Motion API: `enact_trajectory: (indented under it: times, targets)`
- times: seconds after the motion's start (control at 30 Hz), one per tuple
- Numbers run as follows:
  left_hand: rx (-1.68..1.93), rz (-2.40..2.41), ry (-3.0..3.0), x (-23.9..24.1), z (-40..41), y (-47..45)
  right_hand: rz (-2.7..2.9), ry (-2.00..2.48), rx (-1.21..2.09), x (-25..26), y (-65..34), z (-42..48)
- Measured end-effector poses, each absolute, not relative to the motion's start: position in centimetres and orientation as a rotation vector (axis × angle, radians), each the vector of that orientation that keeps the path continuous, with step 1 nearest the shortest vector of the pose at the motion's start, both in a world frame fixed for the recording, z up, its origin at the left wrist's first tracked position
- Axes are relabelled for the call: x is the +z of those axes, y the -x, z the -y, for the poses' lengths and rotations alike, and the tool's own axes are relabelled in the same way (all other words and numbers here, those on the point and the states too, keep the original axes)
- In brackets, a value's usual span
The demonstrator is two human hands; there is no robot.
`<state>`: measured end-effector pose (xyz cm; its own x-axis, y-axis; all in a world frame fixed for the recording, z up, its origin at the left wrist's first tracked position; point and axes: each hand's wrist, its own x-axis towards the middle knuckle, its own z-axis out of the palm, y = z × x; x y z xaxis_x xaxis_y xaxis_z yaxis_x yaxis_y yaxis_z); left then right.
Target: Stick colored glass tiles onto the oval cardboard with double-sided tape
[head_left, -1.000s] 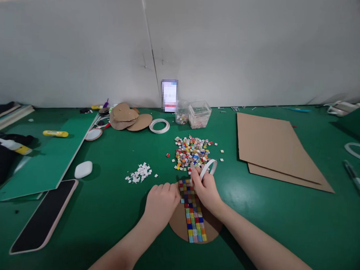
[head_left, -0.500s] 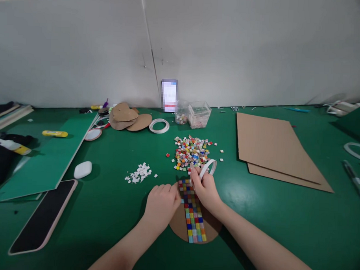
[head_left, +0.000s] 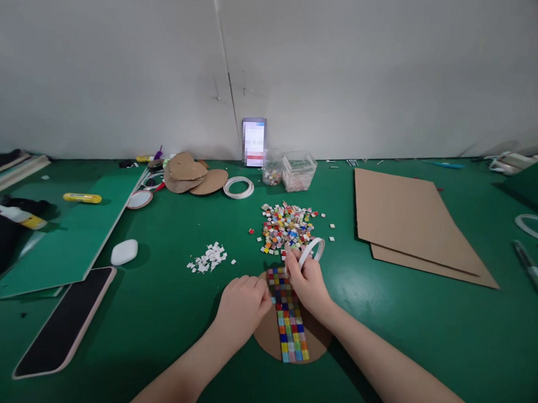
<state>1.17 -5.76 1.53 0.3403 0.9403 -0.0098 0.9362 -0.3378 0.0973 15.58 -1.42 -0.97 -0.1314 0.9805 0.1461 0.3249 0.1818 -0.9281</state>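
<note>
Broadly, a green table (head_left: 423, 336) fills the view, with a grey wall (head_left: 344, 69) behind it. Two brown cardboard sheets (head_left: 405, 221) lie stacked at the right, and a green board (head_left: 74, 230) lies at the left with a black phone (head_left: 64, 323) face down near it. Close to the person, a cardboard disc (head_left: 268, 336) lies flat, and a strip of coloured tiles (head_left: 289, 317) runs along its middle, stuck in neat rows. The left hand (head_left: 241, 303) rests curled on the disc's left edge, fingertips touching the strip's side. The right hand (head_left: 308, 282) sits at the strip's far end and pinches a white tape roll (head_left: 312, 251), held upright between thumb and fingers. Just beyond lies a heap of loose tiles (head_left: 286, 225); a smaller pile of white scraps (head_left: 207, 258) lies to its left. Further back stand two clear tubs (head_left: 299, 170), a flat tape ring (head_left: 238, 187), cardboard cutouts (head_left: 190, 172) and an upright phone (head_left: 254, 142) against the wall. A white pebble-shaped case (head_left: 125, 252) lies beside the board.
</note>
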Motion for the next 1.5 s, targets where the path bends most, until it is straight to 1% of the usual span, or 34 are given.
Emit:
enact_trajectory:
  times: [0.13, 0.27, 0.37, 0.53, 0.8, 0.93, 1.07, 1.13, 1.27, 1.5]
  targets:
    - [0.063, -1.710, -2.436, 2.0, 5.4, -1.0, 1.607, 1.269, 0.972, -1.0, -15.6, 1.4]
    - [0.142, -1.806, -2.397, 1.8, 5.0, -1.0, 1.606, 1.273, 0.980, -0.9, -15.6, 1.5]
    - [0.207, -1.851, -2.487, 1.2, 4.9, -1.2, 1.603, 1.266, 0.984, -0.8, -15.7, 1.5]
    - [0.226, -1.783, -2.650, 0.4, 4.9, -1.8, 1.608, 1.262, 0.983, -0.6, -15.6, 1.4]
    - [0.272, -1.748, -2.675, 0.6, 4.7, -1.4, 1.607, 1.260, 0.982, -0.5, -15.7, 1.5]
    - [0.356, -1.751, -2.808, 0.5, 4.6, -1.2, 1.607, 1.261, 0.987, -0.5, -15.6, 1.4]
    - [0.427, -1.644, -2.920, 0.4, 4.4, -1.2, 1.606, 1.264, 0.995, -0.6, -15.6, 1.4]
    - [0.493, -1.670, -2.852, 0.7, 4.6, -0.9, 1.607, 1.262, 0.997, -0.7, -15.6, 1.4]
    - [0.601, -1.703, -2.462, 2.0, 6.1, 0.3, 1.601, 1.269, 1.005, -0.8, -15.7, 1.4]
    - [0.472, -1.528, -2.008, 1.7, 8.2, 1.3, 1.579, 1.253, 1.060, -1.0, -15.7, 1.3]
